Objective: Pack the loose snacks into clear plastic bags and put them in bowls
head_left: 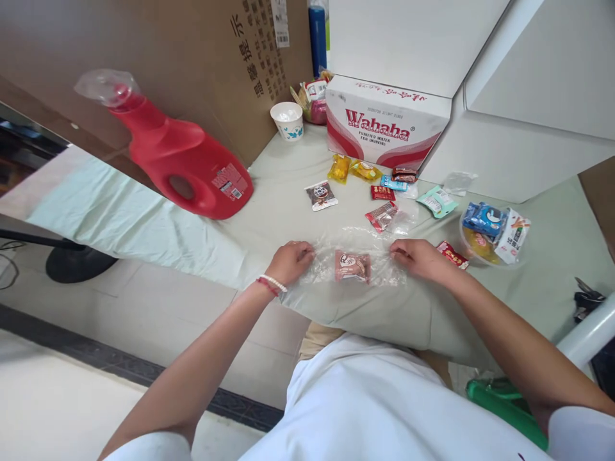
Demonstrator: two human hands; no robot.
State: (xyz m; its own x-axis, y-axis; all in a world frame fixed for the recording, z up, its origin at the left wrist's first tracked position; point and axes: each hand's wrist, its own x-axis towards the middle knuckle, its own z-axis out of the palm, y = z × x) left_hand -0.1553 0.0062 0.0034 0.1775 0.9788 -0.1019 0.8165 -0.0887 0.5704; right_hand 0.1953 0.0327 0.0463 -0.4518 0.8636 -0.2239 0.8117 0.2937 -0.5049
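1. Head view, L hand: centre of frame, thumb & fingers pinched on the left side of the clear film; if they only have a thin fold, it could slip free & crumple
2. R hand: just right of centre, narrow grip, fingertips closed on film's right side, exact contact too small to tell; uneven pull vs the other side could skew or split the sheet
3. Brown packet: mid-frame, between both hands, neither touching it; can't tell if it's on, under or inside the film, so a quick lift could tip or drag it
4. Red packet: right of centre, just by the R wrist; a sideways forearm sweep could knock it, prob twd the clear tub at right of frame
5. Tub's heaped w/ snacks, incl a white packet at its right side; a bump could spill some
6. Red-&-clear wrapper just above the film, loose clear plastic beside it; all see-thru, so edges could snag or get mixed up
7. Bracelets on L wrist, near film's lower left corner; a stray flap could catch there
8. Tablecloth: near edge runs below the hands, lower centre; light stuff pulled twd the shirt could drop off
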